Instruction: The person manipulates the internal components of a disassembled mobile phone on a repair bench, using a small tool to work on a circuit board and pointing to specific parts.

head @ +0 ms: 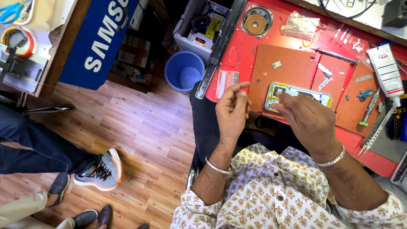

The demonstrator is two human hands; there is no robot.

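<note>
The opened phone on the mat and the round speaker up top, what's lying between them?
In the head view, between the opened phone and the round speaker lies bare brown mat with one small chip-like part on it.

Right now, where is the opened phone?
In the head view, the opened phone lies on the brown mat, just beyond the right hand.

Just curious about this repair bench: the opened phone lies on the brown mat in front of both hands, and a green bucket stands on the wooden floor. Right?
Not quite. The head view shows the bucket is blue, not green. The rest holds: the opened phone lies on the brown mat in front of both hands.
</note>
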